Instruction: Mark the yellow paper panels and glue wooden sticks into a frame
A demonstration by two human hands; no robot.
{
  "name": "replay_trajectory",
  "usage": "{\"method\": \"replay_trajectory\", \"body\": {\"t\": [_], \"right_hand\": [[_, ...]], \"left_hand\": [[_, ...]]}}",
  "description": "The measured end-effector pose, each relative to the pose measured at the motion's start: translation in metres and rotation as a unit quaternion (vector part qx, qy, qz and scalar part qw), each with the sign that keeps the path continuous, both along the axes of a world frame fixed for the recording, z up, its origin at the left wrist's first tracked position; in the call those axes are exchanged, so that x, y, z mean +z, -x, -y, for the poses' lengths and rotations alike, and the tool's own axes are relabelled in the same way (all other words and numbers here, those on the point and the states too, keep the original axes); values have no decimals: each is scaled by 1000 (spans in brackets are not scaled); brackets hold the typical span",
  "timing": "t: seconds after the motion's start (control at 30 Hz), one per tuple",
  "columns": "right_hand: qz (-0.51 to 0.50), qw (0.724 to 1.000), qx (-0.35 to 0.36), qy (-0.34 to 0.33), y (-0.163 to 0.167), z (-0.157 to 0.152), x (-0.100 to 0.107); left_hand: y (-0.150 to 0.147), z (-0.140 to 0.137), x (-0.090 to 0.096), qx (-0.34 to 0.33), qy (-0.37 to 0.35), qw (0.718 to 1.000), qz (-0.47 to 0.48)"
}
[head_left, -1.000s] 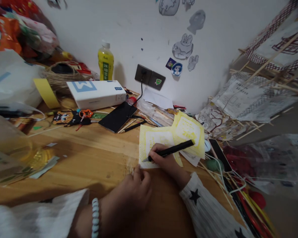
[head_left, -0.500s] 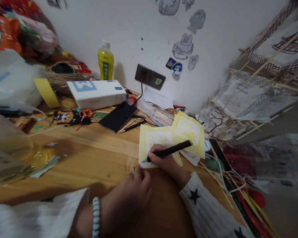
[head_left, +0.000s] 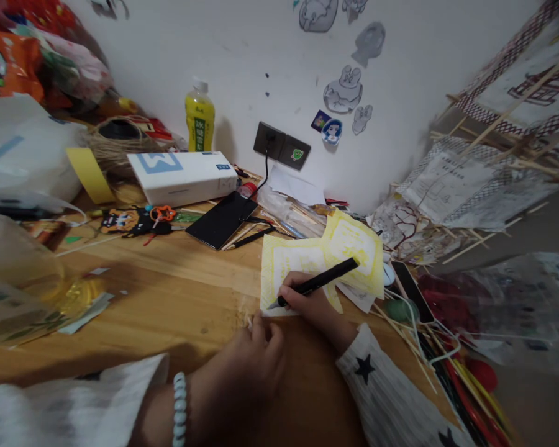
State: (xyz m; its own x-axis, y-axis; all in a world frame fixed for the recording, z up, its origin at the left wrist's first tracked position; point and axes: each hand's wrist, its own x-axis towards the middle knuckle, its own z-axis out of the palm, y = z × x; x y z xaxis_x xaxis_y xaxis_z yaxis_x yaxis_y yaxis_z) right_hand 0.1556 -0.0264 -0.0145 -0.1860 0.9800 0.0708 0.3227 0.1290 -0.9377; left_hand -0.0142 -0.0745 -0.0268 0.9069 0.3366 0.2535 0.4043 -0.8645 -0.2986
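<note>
The pen (head_left: 328, 275) was black, w/ a grey tip, and it was above the lower L part of the sheet (head_left: 292, 253); whether the tip touched the paper, I could not tell. The sheet, w/ yellow border, lay on the counter (head_left: 177, 292). The R hand (head_left: 307, 301) pinched the pen b/w thumb and fingers, approx. near its lower end, and the pen leaned to the R. The L hand (head_left: 251, 360) was half curled, its fingertips just beside the lower L corner of the sheet; if it pinched sth. small, I could not tell. On the L wrist was a bracelet (head_left: 179, 410) of pale beads. A 2nd sheet (head_left: 354, 245), also yellow, overlapped the 1st at upper R. Behind, to the L, lay a black phone (head_left: 218, 220), then a white box (head_left: 181, 177) and a yellow bottle (head_left: 200, 121), upright, near the wall (head_left: 168, 49). To the R of the sheets were another phone (head_left: 412, 288) and a green ball (head_left: 400, 309).
</note>
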Motion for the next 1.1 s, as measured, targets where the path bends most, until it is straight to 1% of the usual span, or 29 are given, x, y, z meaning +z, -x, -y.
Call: {"method": "replay_trajectory", "body": {"t": [0.17, 0.3, 0.47, 0.6, 0.73, 0.97, 1.1], "right_hand": [[12, 999, 33, -18, 0, 1, 1], [17, 999, 39, -25, 1, 1, 1], [15, 999, 35, -26, 2, 0, 2], [15, 1000, 12, -4, 2, 1, 3], [5, 1000, 8, 17, 1, 1, 2], [7, 999, 53, -3, -1, 1, 1], [13, 998, 61, -17, 0, 0, 0]], "left_hand": [[2, 4, 4, -18, 22, 1000, -8], [2, 4, 3, -8, 24, 1000, -2], [0, 2, -2, -7, 11, 1000, 11], [-1, 3, -5, 0, 8, 1000, 10], [1, 3, -4, -3, 6, 1000, 10], [2, 4, 1, -12, 23, 1000, 1], [2, 4, 4, -14, 22, 1000, -12]]}}
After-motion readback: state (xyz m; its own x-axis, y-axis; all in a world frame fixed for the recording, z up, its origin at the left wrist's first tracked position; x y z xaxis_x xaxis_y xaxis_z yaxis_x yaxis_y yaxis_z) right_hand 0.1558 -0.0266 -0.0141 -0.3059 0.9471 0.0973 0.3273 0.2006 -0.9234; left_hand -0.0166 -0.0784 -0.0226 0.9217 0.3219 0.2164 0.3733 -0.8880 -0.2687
